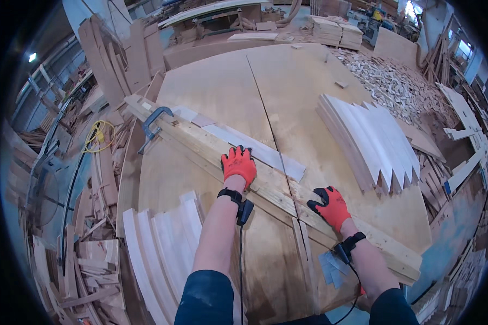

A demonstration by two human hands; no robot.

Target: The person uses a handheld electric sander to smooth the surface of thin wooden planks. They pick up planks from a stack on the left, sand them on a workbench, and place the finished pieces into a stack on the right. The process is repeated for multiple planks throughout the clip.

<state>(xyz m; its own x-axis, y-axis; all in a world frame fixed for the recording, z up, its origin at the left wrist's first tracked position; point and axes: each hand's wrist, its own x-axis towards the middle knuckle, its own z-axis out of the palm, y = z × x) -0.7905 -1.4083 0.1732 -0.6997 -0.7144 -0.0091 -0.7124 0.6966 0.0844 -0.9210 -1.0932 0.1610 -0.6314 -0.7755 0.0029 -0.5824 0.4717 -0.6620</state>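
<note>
A long pale wooden beam [211, 143] runs slantwise across the saw table, from far left to near right. My left hand [239, 166], in a red and black glove, lies over the middle of the beam with its fingers bent on the far edge. Farther right, my right hand [332, 207], gloved the same way, grips the beam with curled fingers; their undersides are hidden. A blue C-clamp [156, 124] sits on the beam's far left end. Against its far side lies a thin pale board [260, 151], its end close to the table's dark slot.
Stacked curved wooden pieces [160, 238] lie at the near left of the plywood table [211, 76]. A stack of zigzag-ended boards [366, 141] lies on the right. Sandpaper-like grey sheets [333, 269] rest near my right wrist. Offcuts [396, 81] are heaped beyond; a yellow cable [97, 135] hangs at left.
</note>
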